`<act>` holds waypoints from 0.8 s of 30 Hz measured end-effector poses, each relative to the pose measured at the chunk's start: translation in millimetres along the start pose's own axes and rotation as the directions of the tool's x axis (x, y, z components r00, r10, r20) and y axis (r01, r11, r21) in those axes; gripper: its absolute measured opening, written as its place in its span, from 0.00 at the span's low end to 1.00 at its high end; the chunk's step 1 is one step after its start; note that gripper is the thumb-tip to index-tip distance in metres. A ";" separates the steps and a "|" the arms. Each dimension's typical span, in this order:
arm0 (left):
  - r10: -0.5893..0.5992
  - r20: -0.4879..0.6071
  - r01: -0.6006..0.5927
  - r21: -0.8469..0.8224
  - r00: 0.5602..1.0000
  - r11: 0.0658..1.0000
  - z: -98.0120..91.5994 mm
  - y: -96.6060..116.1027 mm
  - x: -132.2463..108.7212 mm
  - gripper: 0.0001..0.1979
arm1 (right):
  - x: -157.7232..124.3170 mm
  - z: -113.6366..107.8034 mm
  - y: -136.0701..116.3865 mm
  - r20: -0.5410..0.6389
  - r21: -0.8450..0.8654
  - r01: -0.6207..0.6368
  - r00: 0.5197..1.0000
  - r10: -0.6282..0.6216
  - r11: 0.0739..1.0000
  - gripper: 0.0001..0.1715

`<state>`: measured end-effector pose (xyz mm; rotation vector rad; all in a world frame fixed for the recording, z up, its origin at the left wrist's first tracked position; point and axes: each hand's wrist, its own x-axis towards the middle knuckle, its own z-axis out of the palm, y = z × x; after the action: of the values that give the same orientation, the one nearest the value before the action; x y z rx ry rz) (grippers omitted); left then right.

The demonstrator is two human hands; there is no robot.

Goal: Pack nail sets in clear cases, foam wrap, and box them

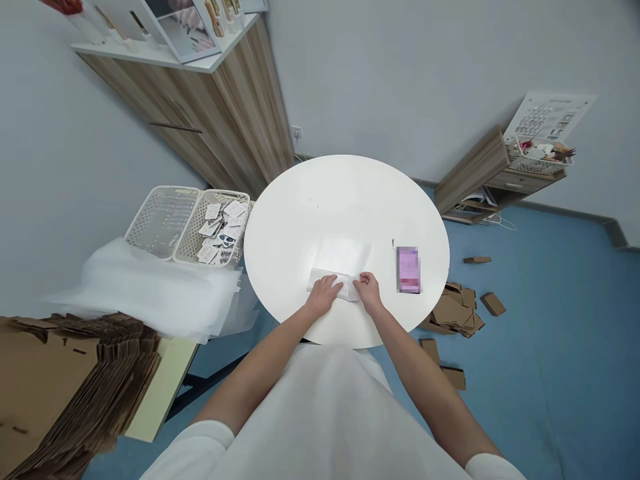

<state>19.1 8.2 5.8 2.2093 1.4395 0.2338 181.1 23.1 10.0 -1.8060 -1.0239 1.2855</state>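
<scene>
Centrally: thin white sheet (343, 254), folded at its near edge, on round white table (345, 190). Left hand (323, 295): laid over the fold, back upward, thumb apart from the fingers. Right hand (369, 292): at the fold's right end, fingers curled; whether they pinch the sheet is unclear. Forearms (270, 350): converging; sleeves (197, 447) cut off below. Fold's layers: too pale to distinguish. Purple rectangular object (409, 270), right: pixelated, details obscured.

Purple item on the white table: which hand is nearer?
Right: the right hand is left of the purple item in the view, at the white sheet; the left hand is farther left, on the same sheet.
</scene>
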 end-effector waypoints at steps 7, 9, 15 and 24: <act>-0.025 -0.020 0.024 -0.045 0.999 0.999 -8.7 3.2 -7.7 0.23 | 0.8 22.1 -10.4 0.213 -0.065 -0.009 0.977 0.023 0.998 0.12; 0.016 -0.045 -0.019 -0.058 0.999 0.998 -12.3 6.6 -14.3 0.28 | 2.3 22.6 -11.0 0.235 -0.071 -0.014 0.971 0.030 0.997 0.12; 0.127 0.047 -0.128 0.006 0.991 0.992 -13.1 16.7 -25.9 0.31 | 6.6 16.6 -18.5 0.307 -0.020 -0.057 0.950 0.061 0.998 0.16; 0.061 0.055 -0.061 -0.006 0.997 0.998 -9.8 6.8 -36.4 0.27 | -26.1 4.9 0.3 0.258 -0.572 0.438 0.898 -0.355 0.693 0.26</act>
<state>5.1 -23.6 21.9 2.2406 1.3424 0.1957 171.2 0.3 19.4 -1.7995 -1.9762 0.8398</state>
